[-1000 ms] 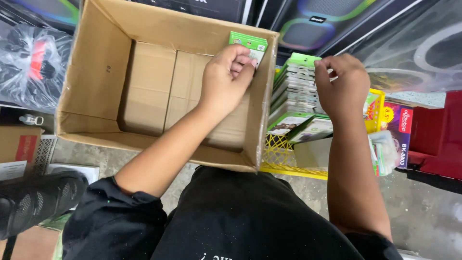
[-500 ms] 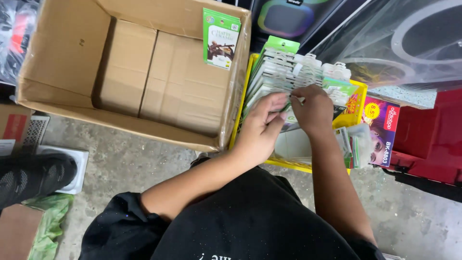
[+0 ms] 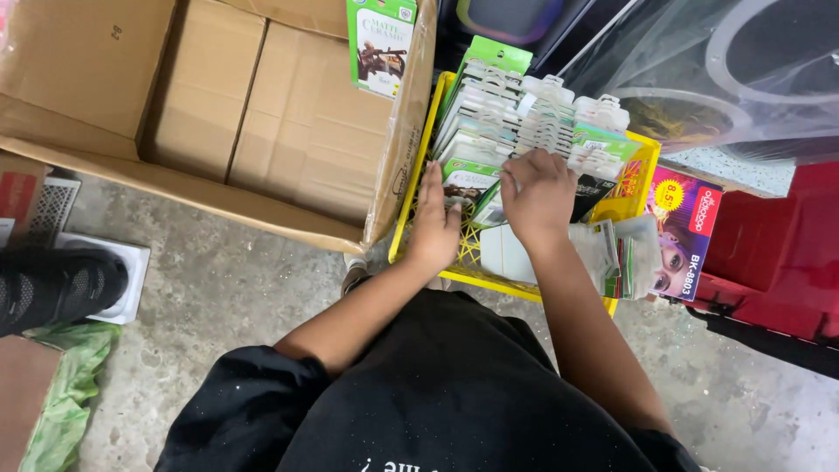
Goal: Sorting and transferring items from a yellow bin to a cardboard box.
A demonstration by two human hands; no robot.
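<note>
Both hands now down in the yellow basket (image 3: pixel 418 188): left hand (image 3: pixel 434 220) flat on the packets (image 3: pixel 524 118), right hand (image 3: pixel 539 194) clenched on them, one green packet (image 3: pixel 382 44) left in the cardboard box (image 3: pixel 262 122).

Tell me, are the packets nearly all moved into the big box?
Hardly. Done: one green packet stands inside the cardboard box. In hand: the left hand and right hand are both in the yellow basket, on the stacked packets. Left: that whole stack is in the basket.
</note>
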